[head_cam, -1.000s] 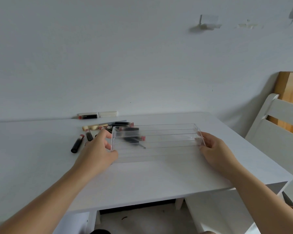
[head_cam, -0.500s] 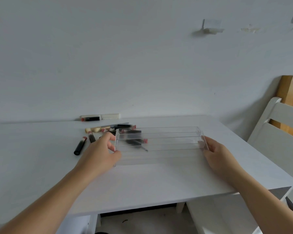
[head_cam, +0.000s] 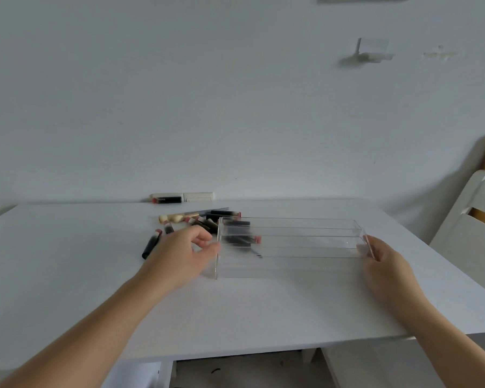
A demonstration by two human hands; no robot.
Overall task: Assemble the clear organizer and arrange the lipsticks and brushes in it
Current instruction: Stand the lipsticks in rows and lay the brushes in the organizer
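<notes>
A clear stepped organizer stands on the white table, long side toward me. My left hand touches its left end wall with the fingertips. My right hand holds its right end wall. Behind and to the left of the organizer lies a loose pile of black lipsticks with pink ends and cream-handled brushes. One black lipstick lies apart at the left. Some dark tubes show blurred through the clear walls; whether they are inside or behind, I cannot tell.
Against the wall lie one more lipstick and a white box. A white chair stands to the right of the table, wood behind it. The table's front edge runs just below my forearms.
The camera has tilted up, so the table sits lower in view. Both hands stay at the organizer's ends; my left fingers have loosened from its corner.
</notes>
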